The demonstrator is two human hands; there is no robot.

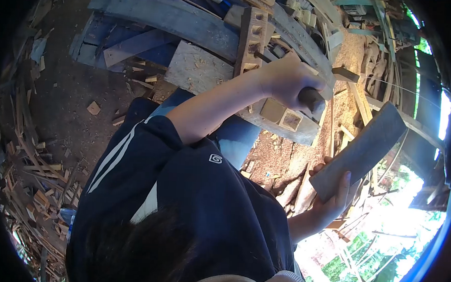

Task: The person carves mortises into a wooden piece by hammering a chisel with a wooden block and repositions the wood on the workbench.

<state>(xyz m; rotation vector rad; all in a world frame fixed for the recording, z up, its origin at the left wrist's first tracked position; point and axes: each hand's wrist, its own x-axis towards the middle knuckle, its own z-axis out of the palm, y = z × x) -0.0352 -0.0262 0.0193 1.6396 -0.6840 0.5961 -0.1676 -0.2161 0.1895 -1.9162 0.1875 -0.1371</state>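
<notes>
My left hand (289,83) is closed round a tool with a thick, rounded handle (311,100). A thin dark part (263,57) sticks out on the other side of the fist, beside a long wooden piece with square holes (251,35). At the right, my right hand (338,197) grips the lower end of a flat grey-brown wooden block (361,150), which slants up and away from the fingers. Just below my left hand, a short wooden piece with a square hole (290,119) lies on the work surface (305,134).
Long planks (170,19) and a pale board (198,68) lie at the top. Wood scraps (44,199) are heaped on the ground at the left. Shavings (269,162) cover the ground below the work surface. Poles and beams (415,125) stand at the right.
</notes>
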